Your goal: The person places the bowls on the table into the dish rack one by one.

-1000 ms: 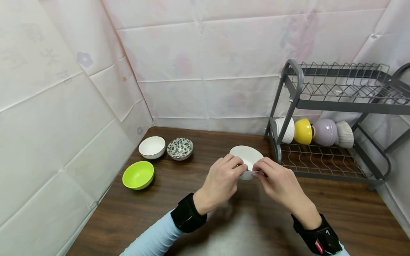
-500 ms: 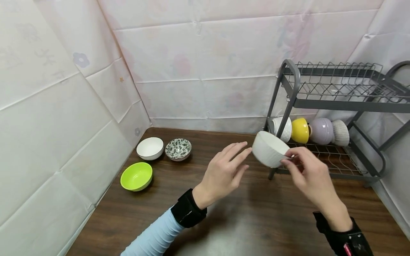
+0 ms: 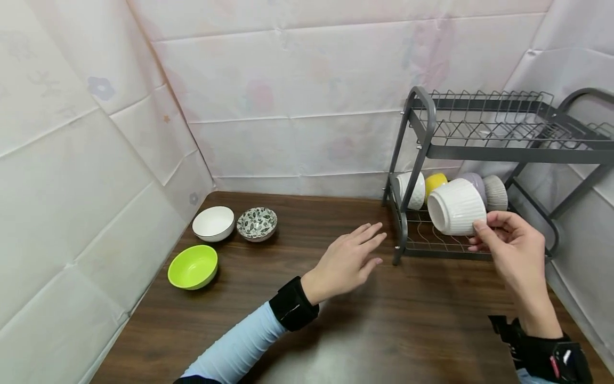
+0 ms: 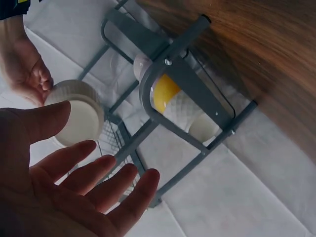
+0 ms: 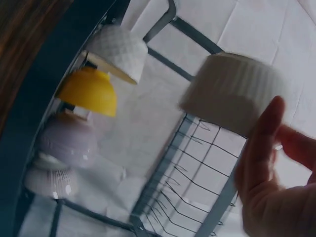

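Note:
My right hand (image 3: 515, 245) pinches the rim of a white ribbed bowl (image 3: 457, 207) between thumb and fingers. The bowl is tipped on its side, base toward the left, in front of the lower tier of the grey dish rack (image 3: 518, 154). In the right wrist view the same ribbed bowl (image 5: 234, 91) hangs from the fingers. My left hand (image 3: 346, 261) hovers over the table left of the rack, fingers extended and holding nothing. Behind the held bowl, a white textured bowl (image 3: 411, 190), a yellow bowl (image 3: 435, 182), a lavender bowl (image 3: 474, 183) and a grey-white ribbed bowl (image 3: 496, 193) stand sideways.
At the table's left side sit a plain white bowl (image 3: 213, 223), a black-patterned bowl (image 3: 257, 224) and a lime-green bowl (image 3: 193, 267). The rack's upper wire tier (image 3: 489, 128) overhangs the lower one. A white cloth (image 3: 288, 96) lines the back and sides.
Both hands gripped the upright bowl at first; the left let go and its fingers straightened. The right hand tipped the bowl and carried it rightward to the rack's lower tier.

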`<state>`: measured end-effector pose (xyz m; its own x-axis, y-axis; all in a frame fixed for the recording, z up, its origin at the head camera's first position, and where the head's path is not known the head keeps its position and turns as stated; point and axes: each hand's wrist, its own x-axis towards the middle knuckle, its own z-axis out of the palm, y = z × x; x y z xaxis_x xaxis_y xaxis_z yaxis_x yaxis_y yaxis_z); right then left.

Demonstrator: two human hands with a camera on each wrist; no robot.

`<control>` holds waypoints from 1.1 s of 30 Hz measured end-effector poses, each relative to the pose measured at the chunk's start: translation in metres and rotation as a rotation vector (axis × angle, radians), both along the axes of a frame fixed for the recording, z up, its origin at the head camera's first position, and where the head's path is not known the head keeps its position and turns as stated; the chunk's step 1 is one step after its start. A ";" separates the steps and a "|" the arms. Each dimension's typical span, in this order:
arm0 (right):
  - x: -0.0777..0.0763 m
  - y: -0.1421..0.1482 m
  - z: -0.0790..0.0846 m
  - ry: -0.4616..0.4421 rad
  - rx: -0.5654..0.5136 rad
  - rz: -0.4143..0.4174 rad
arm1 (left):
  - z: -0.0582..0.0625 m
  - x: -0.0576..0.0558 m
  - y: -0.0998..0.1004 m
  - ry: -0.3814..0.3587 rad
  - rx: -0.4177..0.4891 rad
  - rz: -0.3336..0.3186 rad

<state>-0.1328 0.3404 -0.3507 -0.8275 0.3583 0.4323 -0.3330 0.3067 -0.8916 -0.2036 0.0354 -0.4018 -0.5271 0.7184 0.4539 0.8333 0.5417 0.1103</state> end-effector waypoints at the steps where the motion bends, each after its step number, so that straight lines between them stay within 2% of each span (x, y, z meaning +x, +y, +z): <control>1: -0.003 0.002 0.000 -0.024 -0.080 0.025 | 0.000 0.000 0.001 -0.007 -0.012 0.006; 4: -0.015 0.010 0.000 -0.090 -0.278 0.119 | 0.001 -0.001 0.004 -0.023 -0.033 0.020; 7: -0.030 0.018 0.000 -0.150 -0.342 0.175 | 0.002 -0.002 0.005 -0.025 -0.037 0.024; 13: -0.059 0.029 0.000 -0.261 -0.352 0.256 | 0.005 -0.003 0.004 -0.020 -0.030 0.024; 20: -0.082 0.031 -0.007 -0.415 -0.406 0.336 | 0.002 -0.002 -0.002 -0.038 -0.024 0.036; 26: -0.092 0.030 -0.016 -0.554 -0.464 0.388 | 0.000 0.000 -0.005 -0.010 -0.026 0.046; 33: -0.095 0.032 -0.022 -0.600 -0.484 0.429 | 0.001 0.002 -0.008 -0.021 -0.012 0.045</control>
